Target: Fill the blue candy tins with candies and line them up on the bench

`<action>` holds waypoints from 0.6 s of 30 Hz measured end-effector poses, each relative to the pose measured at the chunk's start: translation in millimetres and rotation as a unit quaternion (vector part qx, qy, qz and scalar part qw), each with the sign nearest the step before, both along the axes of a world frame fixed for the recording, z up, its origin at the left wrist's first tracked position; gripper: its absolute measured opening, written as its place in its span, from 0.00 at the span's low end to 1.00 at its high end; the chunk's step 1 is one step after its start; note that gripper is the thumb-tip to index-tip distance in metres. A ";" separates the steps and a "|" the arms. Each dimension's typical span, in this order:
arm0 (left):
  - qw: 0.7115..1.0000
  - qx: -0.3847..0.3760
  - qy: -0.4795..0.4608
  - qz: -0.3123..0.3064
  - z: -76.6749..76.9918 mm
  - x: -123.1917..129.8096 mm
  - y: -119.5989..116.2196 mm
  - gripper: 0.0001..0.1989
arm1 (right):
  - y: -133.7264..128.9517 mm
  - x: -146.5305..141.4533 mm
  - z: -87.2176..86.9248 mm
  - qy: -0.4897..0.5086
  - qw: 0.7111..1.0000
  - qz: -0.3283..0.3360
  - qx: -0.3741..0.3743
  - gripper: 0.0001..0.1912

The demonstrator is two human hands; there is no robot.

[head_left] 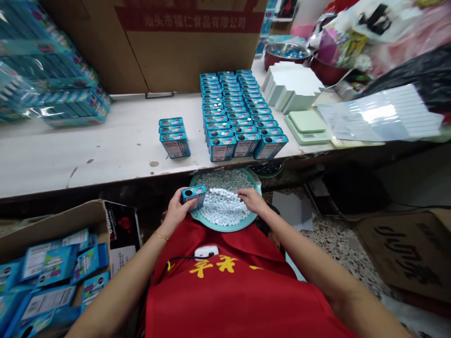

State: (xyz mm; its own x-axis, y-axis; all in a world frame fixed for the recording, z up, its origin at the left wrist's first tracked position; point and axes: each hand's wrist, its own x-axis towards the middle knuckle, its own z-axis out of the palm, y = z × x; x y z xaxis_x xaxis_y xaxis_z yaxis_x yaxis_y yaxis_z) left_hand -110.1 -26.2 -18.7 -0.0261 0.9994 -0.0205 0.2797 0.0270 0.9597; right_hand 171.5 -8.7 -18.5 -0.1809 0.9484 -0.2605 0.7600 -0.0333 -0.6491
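Note:
My left hand [178, 208] grips a small blue candy tin [194, 197] with a round dark opening in its top. The tin is held upright over the left rim of a light-green basin [259, 180]. Small white round candies [225, 215] fill the basin. Over them, my right hand [252, 199] is closed at the right end of a long heap of candies, which looks like a loaded scoop [223, 193]; candies cover most of its shape. The basin sits at my lap, above a red apron [225, 281].
On the white table [116, 141] stand rows of blue tins [243, 108] and a smaller group [174, 138]. Right of them are white cards [292, 82] and a green scale [308, 126]. A carton of blue packs [52, 263] lies at lower left; a large carton [190, 51] stands behind.

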 end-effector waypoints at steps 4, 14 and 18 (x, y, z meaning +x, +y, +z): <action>0.999 0.025 0.023 -0.023 -4.3 17.1 7.8 0.21 | 6.9 9.0 40.1 0.018 0.998 0.042 0.042 0.15; 0.976 0.094 0.167 -0.103 -2.0 47.7 9.2 0.20 | 8.8 -30.4 121.5 -0.303 0.936 0.176 0.038 0.18; 0.965 0.102 0.203 -0.127 -0.5 53.1 3.6 0.21 | 8.4 -51.3 135.5 -0.391 0.895 0.214 0.027 0.18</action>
State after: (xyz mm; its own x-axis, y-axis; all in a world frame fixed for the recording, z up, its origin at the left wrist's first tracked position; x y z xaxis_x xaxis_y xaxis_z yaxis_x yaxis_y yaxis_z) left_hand -56.9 -22.6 -19.3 0.2566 0.9566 0.1378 0.6065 -0.2704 0.7477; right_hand 120.2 -0.3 117.0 -0.3128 0.8507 -0.4225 0.9184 0.3844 0.0941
